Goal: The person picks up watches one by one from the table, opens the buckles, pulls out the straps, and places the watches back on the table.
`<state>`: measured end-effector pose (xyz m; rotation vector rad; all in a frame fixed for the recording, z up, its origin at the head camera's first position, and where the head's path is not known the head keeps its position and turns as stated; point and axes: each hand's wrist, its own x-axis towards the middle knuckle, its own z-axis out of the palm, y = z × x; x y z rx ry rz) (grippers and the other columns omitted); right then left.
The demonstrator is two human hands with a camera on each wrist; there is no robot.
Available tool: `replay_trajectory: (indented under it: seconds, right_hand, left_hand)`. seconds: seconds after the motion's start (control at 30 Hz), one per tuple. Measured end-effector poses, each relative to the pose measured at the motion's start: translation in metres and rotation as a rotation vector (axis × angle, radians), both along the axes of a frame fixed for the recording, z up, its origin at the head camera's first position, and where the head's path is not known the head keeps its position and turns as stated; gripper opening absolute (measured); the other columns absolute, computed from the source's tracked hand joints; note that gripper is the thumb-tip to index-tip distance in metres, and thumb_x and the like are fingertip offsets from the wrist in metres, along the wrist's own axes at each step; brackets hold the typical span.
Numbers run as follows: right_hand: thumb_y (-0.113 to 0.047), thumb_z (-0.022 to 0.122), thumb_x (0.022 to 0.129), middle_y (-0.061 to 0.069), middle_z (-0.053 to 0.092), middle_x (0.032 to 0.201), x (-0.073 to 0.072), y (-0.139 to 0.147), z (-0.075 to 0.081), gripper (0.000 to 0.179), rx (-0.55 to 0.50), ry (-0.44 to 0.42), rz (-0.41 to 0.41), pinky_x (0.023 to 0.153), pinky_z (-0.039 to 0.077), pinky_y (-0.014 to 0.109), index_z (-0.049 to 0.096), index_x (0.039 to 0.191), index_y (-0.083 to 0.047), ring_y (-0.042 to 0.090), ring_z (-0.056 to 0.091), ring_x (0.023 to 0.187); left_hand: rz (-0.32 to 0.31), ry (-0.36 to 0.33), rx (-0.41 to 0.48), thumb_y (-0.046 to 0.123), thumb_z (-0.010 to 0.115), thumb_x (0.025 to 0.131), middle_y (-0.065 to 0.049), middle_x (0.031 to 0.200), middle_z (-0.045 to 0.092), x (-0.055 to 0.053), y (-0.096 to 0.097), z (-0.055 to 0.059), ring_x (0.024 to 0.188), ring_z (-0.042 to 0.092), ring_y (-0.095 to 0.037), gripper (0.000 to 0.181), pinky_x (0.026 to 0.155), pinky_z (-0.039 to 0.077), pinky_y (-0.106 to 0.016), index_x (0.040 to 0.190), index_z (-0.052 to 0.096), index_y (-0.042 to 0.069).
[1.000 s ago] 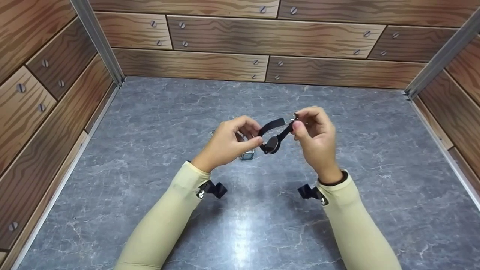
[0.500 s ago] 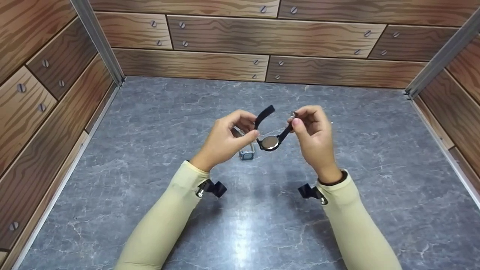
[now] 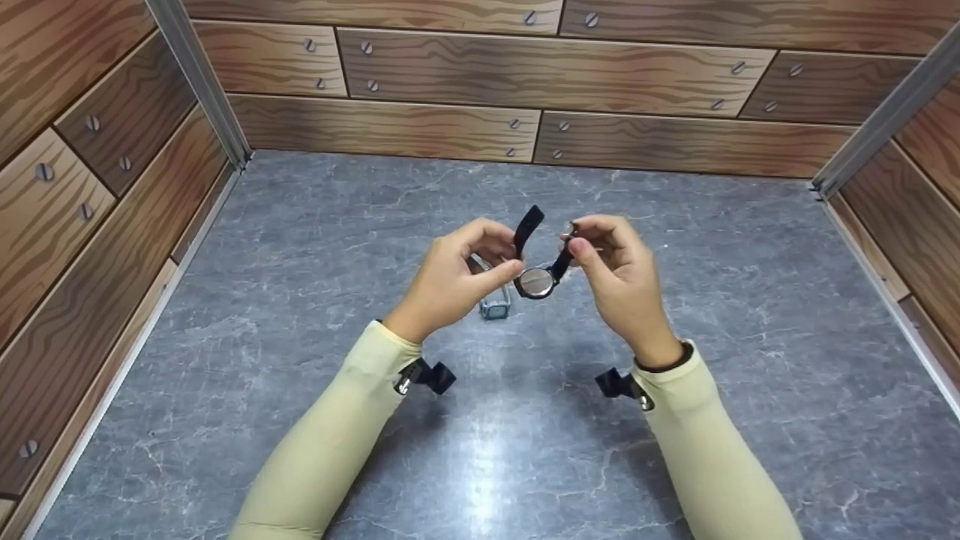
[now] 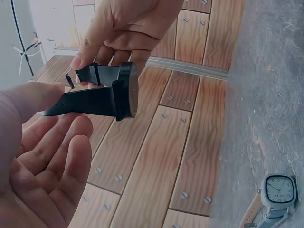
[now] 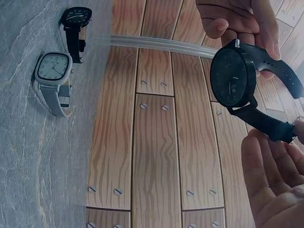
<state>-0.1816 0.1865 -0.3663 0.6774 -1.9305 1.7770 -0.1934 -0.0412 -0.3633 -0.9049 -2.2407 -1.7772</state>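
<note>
A black wristwatch (image 3: pixel 535 283) with a round dial is held up between both hands, its strap unfastened. The left hand (image 3: pixel 466 271) pinches the strap half with holes (image 4: pixel 88 102) between thumb and fingers; the free tip of this half rises above the fingers in the head view. Near its buckle end, the other strap half (image 5: pixel 266 122) is pinched by the right hand (image 3: pixel 616 274). The dial (image 5: pixel 229 78) faces the right wrist camera. Behind the left hand, a square-dialed watch with a pale strap (image 3: pixel 495 309) lies on the grey tabletop, partly covered.
A second watch, with a black strap and dark square dial (image 5: pixel 76 18), lies beside the pale one (image 5: pixel 52 66); the left hand hides it in the head view. The marbled grey tabletop (image 3: pixel 337 420) is bounded by wood-patterned walls (image 3: pixel 435 71) and metal corner posts (image 3: pixel 206 82).
The strap's free tip has swung from leaning right to standing up and left. The dial has tilted and now reflects light. The right hand has come slightly left, nearer the left hand.
</note>
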Motion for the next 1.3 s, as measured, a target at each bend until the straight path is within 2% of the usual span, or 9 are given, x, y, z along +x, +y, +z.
replay_trajectory:
  seconds: [0.27,0.6,0.73,0.93,1.1,1.3]
  right_hand:
    - [0.003,0.065,0.099,0.005,0.069,0.1,0.001,-0.002,-0.001,0.02,0.062,0.006,-0.034,0.077,0.06,0.027,0.06,0.114,0.015,0.016,0.07,0.087]
    - [0.005,0.067,0.097,0.01,0.069,0.1,0.0,-0.002,-0.003,0.019,0.114,-0.053,-0.041,0.072,0.06,0.028,0.063,0.114,0.012,0.015,0.068,0.085]
    - [0.003,0.067,0.097,0.012,0.07,0.099,-0.001,-0.002,-0.003,0.017,0.162,-0.083,-0.035,0.071,0.06,0.028,0.064,0.112,0.01,0.014,0.068,0.086]
    - [0.0,0.068,0.098,0.015,0.072,0.098,-0.001,0.0,-0.003,0.015,0.234,-0.119,-0.036,0.07,0.061,0.028,0.067,0.111,0.007,0.015,0.068,0.084]
    - [-0.004,0.068,0.099,0.01,0.073,0.095,-0.005,0.003,-0.006,0.014,0.303,-0.127,-0.044,0.069,0.059,0.025,0.071,0.111,0.003,0.017,0.067,0.081]
    - [-0.006,0.067,0.1,0.011,0.074,0.094,-0.013,0.009,-0.013,0.014,0.371,-0.174,-0.081,0.069,0.059,0.024,0.074,0.111,0.001,0.018,0.067,0.078]
  left_hand:
    - [0.019,-0.001,-0.011,0.017,0.08,0.092,0.003,0.095,0.076,-0.001,0.0,-0.001,0.083,0.069,-0.011,0.024,0.072,0.058,-0.04,0.113,0.072,0.01]
    - [0.044,-0.078,0.02,0.012,0.082,0.089,-0.002,0.094,0.078,0.0,0.001,-0.001,0.084,0.073,-0.013,0.025,0.079,0.061,-0.03,0.112,0.074,0.005]
    - [0.041,-0.085,0.019,0.013,0.082,0.09,-0.002,0.093,0.078,-0.001,0.002,-0.002,0.082,0.073,-0.014,0.024,0.078,0.061,-0.031,0.111,0.073,0.005]
    - [0.042,-0.083,-0.026,0.014,0.082,0.09,-0.002,0.094,0.077,0.0,0.005,-0.005,0.083,0.072,-0.012,0.025,0.079,0.06,-0.028,0.111,0.072,0.004]
    - [0.042,-0.073,-0.066,0.017,0.08,0.092,-0.001,0.094,0.078,-0.001,0.011,-0.011,0.081,0.072,-0.011,0.028,0.078,0.06,-0.027,0.116,0.073,0.005]
    - [0.044,-0.108,-0.117,0.021,0.078,0.095,0.0,0.098,0.078,-0.005,0.021,-0.025,0.084,0.072,-0.009,0.029,0.079,0.059,-0.027,0.121,0.074,0.01]
